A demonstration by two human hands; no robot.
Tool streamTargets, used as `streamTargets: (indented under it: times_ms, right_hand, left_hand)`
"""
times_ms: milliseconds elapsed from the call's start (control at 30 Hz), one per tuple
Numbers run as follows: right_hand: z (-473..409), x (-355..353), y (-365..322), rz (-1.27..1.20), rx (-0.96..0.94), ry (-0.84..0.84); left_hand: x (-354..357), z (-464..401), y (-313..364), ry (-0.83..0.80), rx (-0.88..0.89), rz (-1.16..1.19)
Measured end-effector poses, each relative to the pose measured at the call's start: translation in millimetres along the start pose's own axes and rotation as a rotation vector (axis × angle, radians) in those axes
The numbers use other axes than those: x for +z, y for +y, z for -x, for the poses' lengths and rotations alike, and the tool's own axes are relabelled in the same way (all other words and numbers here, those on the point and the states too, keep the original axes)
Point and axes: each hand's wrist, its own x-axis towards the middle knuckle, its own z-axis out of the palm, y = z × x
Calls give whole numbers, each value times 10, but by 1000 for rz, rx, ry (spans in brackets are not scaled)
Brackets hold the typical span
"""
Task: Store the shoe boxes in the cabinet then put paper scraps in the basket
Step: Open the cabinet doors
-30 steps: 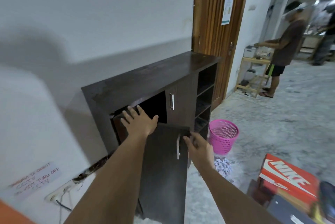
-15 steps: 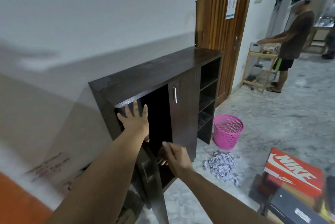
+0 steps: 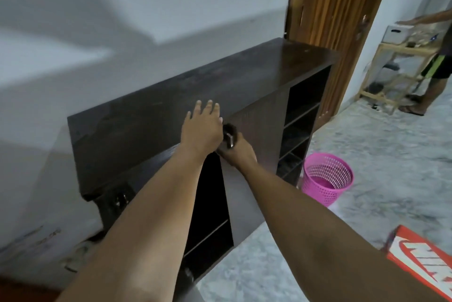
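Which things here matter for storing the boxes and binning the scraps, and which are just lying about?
For the job:
dark brown wooden cabinet
orange shoe box with white logo
pink plastic mesh basket

Just there:
slatted wooden door
light wooden rack
white box on the rack

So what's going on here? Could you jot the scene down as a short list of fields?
place: room with a pale wall and a marbled floor
cabinet: dark wood, left compartment open, empty shelves inside
left hand: fingers spread, resting at the cabinet's top front edge
right hand: closed around the metal handle of the right door
basket: pink, on the floor beside the cabinet, looks empty
shoe box: orange, lower right, not yet stored
bystander: by a wooden rack in the background
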Motion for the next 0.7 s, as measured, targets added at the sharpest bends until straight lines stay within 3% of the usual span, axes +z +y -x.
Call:
streamTargets:
  times_ms: [133, 267, 500, 700]
  right_hand:
    - [-30, 151, 210, 35, -61, 15]
    - [140, 29, 351, 65, -85, 64]
    - [826, -591, 728, 192, -31, 197]
    - [1234, -1354, 1219, 151, 116, 436]
  left_hand:
    - [254, -67, 43, 86, -7, -97]
    - [247, -64, 42, 65, -23, -97]
    - [106, -57, 112, -41, -71, 9]
    - [43, -59, 218, -104, -123, -11]
